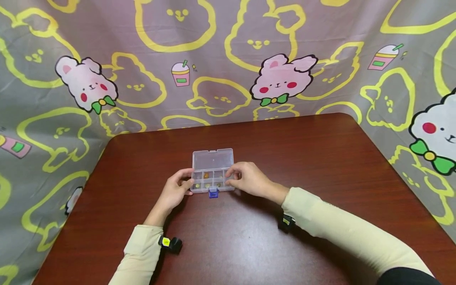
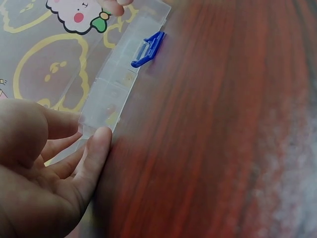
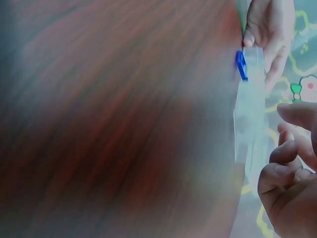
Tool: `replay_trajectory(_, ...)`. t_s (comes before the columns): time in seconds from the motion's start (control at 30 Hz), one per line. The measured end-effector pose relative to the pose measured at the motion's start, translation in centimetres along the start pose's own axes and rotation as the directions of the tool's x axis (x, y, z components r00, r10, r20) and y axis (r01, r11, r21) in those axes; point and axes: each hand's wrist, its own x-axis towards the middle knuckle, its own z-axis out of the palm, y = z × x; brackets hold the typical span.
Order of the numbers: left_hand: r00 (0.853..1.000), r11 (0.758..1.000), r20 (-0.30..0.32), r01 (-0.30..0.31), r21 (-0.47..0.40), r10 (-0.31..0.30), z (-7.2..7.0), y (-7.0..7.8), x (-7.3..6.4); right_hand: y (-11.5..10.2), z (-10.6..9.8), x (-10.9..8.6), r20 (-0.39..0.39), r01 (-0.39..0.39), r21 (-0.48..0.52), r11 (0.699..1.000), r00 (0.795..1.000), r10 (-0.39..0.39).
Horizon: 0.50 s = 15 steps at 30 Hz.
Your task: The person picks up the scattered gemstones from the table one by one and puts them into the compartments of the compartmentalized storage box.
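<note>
A clear plastic compartment box [image 1: 213, 162] stands on the table with its lid raised at the back and a blue latch [image 1: 213, 193] at the front. Small amber and yellowish pieces [image 1: 206, 175] lie in several compartments; their kind is too small to tell. My left hand [image 1: 175, 189] grips the box's left end between thumb and fingers, also seen in the left wrist view. Over the right-end compartments is my right hand [image 1: 251, 180], thumb and index fingertips apart. In the right wrist view its other fingers are bent, and nothing shows between them.
The dark reddish-brown wooden table [image 1: 242, 241] surrounds the box. Behind it and at both sides hangs a grey curtain [image 1: 217, 59] with cartoon prints. Small black cameras [image 1: 174, 245] are strapped at both wrists, over light sleeves.
</note>
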Motion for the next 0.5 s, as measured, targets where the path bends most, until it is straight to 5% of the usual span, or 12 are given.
replay_trajectory(0.23,1.000,1.000,0.010,0.007,0.008,-0.008,-0.3,0.1,-0.1,1.9,-2.6,-1.9,-0.091,-0.050,0.017,0.999,0.994,0.051)
replay_trajectory(0.5,0.999,0.999,0.024,0.032,-0.016,-0.031,-0.9,0.0,-0.2,4.5,-6.8,-5.8,-0.201,-0.106,-0.086,0.991,0.976,0.087)
